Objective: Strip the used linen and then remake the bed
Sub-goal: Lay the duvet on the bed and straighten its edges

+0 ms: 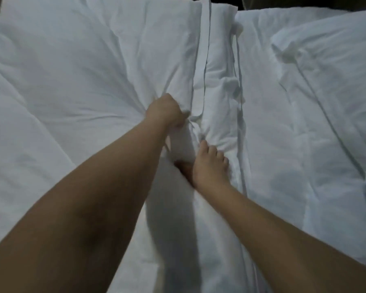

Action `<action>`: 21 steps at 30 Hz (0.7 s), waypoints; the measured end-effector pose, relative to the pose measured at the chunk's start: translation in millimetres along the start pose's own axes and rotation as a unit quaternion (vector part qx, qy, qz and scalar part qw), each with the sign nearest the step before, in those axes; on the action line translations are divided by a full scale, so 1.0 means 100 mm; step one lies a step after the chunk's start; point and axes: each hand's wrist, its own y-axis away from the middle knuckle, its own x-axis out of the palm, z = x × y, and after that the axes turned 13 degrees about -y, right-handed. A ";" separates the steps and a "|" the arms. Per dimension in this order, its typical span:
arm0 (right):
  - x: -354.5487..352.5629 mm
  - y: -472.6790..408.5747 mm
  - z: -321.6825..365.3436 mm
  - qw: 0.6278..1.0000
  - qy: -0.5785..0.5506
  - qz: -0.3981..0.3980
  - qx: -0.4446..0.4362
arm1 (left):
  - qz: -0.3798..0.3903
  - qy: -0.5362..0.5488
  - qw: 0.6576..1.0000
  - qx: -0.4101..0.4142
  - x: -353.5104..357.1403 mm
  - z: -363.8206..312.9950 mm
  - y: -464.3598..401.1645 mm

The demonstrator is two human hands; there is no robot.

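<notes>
White bed linen fills the whole view. A white duvet cover (pixel 89 66) lies crumpled on the left, with its hemmed edge (pixel 205 49) running down the middle. My left hand (pixel 167 111) grips a bunch of that cover next to the hem, and the cloth radiates in tight creases from my fist. My right hand (pixel 209 166) lies just below it, fingers curled into the folds of the white duvet (pixel 220 106) beside the hem. The fingertips of both hands are buried in cloth.
More rumpled white bedding (pixel 315 102) covers the right side. A dark strip of headboard or wall (pixel 224 1) shows at the top edge. A flatter white sheet (pixel 19 155) lies at the lower left.
</notes>
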 end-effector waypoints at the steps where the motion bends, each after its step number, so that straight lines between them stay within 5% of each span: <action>1: 0.19 0.07 -0.03 0.995 0.066 -0.053 -0.058 | -0.013 -0.031 0.999 -0.018 0.23 0.00 -0.08; 4: 0.51 0.14 -0.11 0.983 0.103 -0.110 -0.101 | -0.082 -0.137 0.987 0.013 0.51 -0.02 -0.21; 6: 0.44 0.13 -0.10 0.992 0.060 -0.071 -0.081 | -0.070 -0.109 0.991 0.019 0.35 0.01 -0.27; 11: -0.18 0.14 -0.02 0.994 -0.097 0.008 -0.042 | -0.033 0.084 0.996 -0.015 -0.23 0.08 -0.19; 16: -0.87 0.03 -0.14 0.970 -0.151 -0.163 -0.099 | -0.131 0.383 0.914 0.023 -1.00 -0.42 -0.05; 19: -0.92 0.07 -0.39 0.990 -0.130 -0.062 -0.005 | -0.027 0.386 0.920 0.068 -0.71 -0.69 -0.07; 21: -0.78 0.04 -0.66 0.981 -0.128 0.054 0.131 | 0.077 0.235 0.965 0.090 -0.25 -0.83 -0.09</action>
